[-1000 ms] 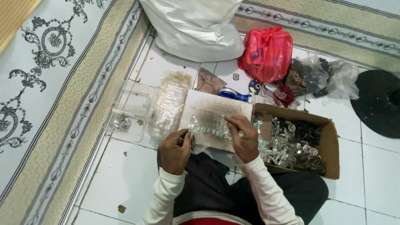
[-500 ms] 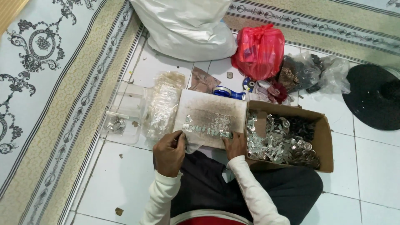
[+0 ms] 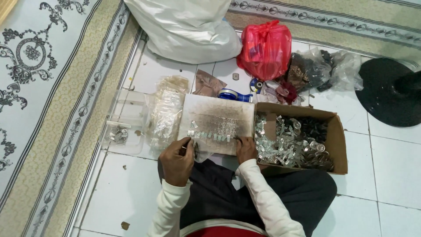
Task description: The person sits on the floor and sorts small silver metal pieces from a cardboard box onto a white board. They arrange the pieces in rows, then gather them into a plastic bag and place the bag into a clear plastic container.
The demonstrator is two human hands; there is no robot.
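A stained white board (image 3: 218, 118) lies on the tiled floor in front of my lap. A short row of small shiny metal pieces (image 3: 209, 135) sits along its near edge. My left hand (image 3: 176, 159) curls at the board's near left corner, fingertips pinched on something small that I cannot make out. My right hand (image 3: 245, 149) rests at the near right corner, fingers touching the end of the row. Beside it, a brown cardboard box (image 3: 337, 136) holds several shiny metal parts.
A clear plastic tub (image 3: 125, 120) and clear plastic bags (image 3: 165, 115) lie left of the board. Behind are a white sack (image 3: 186, 28), a red bag (image 3: 264, 50), a tape roll (image 3: 232, 94), dark-filled clear bags (image 3: 320, 70) and a black round base (image 3: 390, 92). Patterned carpet (image 3: 48, 87) borders the tiles.
Both hands have drawn back from the middle of the board to its near edge. The pieces that lay under the hands now sit in a row there.
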